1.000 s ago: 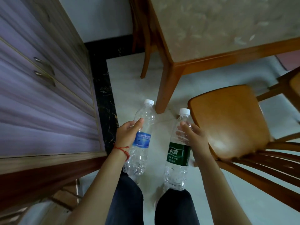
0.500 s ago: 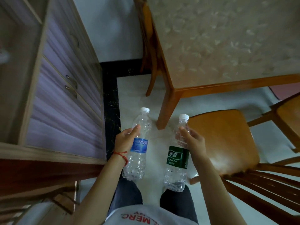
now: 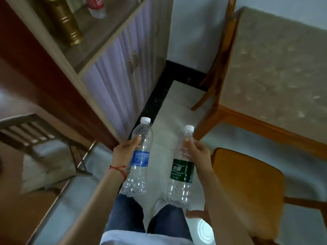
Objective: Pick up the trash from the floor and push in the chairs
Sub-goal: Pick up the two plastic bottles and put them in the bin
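Observation:
My left hand (image 3: 123,152) grips an empty clear bottle with a blue label (image 3: 140,157), held upright above my legs. My right hand (image 3: 198,152) grips a second empty clear bottle with a green label (image 3: 182,171), also upright, a little to the right. Both have white caps. A wooden chair (image 3: 246,188) stands pulled out at the lower right, its seat just right of my right forearm. Another wooden chair (image 3: 219,55) stands against the far side of the table (image 3: 276,71).
A cabinet with pale purple doors (image 3: 113,85) runs along the left, a gold vase (image 3: 65,22) and a small bottle on its shelf. A dark metal chair (image 3: 35,137) stands at the lower left. A white round object (image 3: 205,230) lies on the floor by my right leg.
The view has swung left and up, so the cabinet shelf and the metal chair are in sight. Both hands still hold their bottles side by side, raised slightly.

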`<state>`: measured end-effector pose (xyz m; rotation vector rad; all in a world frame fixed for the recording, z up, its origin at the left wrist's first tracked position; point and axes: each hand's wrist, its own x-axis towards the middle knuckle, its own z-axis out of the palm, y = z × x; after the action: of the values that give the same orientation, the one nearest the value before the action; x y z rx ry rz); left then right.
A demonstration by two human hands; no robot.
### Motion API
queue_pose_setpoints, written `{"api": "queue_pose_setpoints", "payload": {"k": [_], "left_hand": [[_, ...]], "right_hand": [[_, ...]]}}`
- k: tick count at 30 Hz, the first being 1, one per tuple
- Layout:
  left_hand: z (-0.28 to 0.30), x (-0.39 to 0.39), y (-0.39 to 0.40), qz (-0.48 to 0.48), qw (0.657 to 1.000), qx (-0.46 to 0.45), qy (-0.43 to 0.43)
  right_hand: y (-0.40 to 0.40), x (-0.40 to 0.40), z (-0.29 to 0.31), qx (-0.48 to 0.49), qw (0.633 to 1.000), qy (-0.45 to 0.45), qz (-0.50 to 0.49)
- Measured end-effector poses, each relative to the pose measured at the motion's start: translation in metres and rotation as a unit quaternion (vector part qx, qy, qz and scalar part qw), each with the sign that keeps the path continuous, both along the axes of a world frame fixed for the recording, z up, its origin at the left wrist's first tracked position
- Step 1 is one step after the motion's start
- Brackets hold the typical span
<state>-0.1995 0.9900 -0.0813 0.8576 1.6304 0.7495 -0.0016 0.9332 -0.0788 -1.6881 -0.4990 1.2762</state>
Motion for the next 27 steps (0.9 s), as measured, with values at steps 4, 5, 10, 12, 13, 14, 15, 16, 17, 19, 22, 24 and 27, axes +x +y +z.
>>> {"api": "queue_pose_setpoints", "payload": {"k": [4, 5, 10, 12, 13, 14, 15, 16, 17, 19, 22, 24, 27], "left_hand": [[0.004, -0.04, -0.035, 0.09, 0.996, -0.004, -0.02], [0.003, -0.05, -0.042, 0.109, 0.994, -0.006, -0.025], [0.001, -0.103, -0.086, 0.172, 0.983, -0.003, -0.058], [0.001, -0.125, -0.106, 0.201, 0.977, -0.005, -0.066], [0.0, -0.136, -0.118, 0.217, 0.974, -0.005, -0.071], [-0.001, -0.146, -0.129, 0.234, 0.969, -0.005, -0.074], [-0.002, -0.156, -0.141, 0.251, 0.965, -0.003, -0.077], [-0.003, -0.165, -0.153, 0.269, 0.96, -0.002, -0.079], [-0.004, -0.174, -0.164, 0.285, 0.955, -0.005, -0.081], [-0.005, -0.19, -0.185, 0.305, 0.948, -0.011, -0.087], [-0.007, -0.208, -0.213, 0.325, 0.942, -0.012, -0.087], [-0.008, -0.217, -0.231, 0.342, 0.935, -0.013, -0.091], [-0.009, -0.226, -0.255, 0.379, 0.92, -0.018, -0.102]], "right_hand": [[-0.002, -0.031, -0.001, -0.012, 0.998, -0.003, 0.065], [-0.003, -0.04, -0.001, -0.011, 0.996, -0.007, 0.084], [-0.007, -0.089, 0.003, -0.015, 0.987, -0.033, 0.155], [-0.013, -0.113, 0.005, -0.014, 0.981, -0.042, 0.187], [-0.018, -0.125, 0.006, -0.012, 0.979, -0.042, 0.2], [-0.024, -0.137, 0.006, -0.009, 0.977, -0.042, 0.209], [-0.031, -0.149, 0.007, -0.005, 0.975, -0.042, 0.218], [-0.038, -0.162, 0.008, -0.001, 0.973, -0.044, 0.227], [-0.046, -0.173, 0.009, 0.002, 0.97, -0.047, 0.24], [-0.06, -0.193, 0.009, 0.0, 0.963, -0.05, 0.266], [-0.08, -0.218, 0.008, -0.004, 0.952, -0.046, 0.304], [-0.091, -0.229, 0.009, -0.004, 0.945, -0.042, 0.324], [-0.105, -0.239, 0.008, -0.005, 0.935, -0.024, 0.354]]}}
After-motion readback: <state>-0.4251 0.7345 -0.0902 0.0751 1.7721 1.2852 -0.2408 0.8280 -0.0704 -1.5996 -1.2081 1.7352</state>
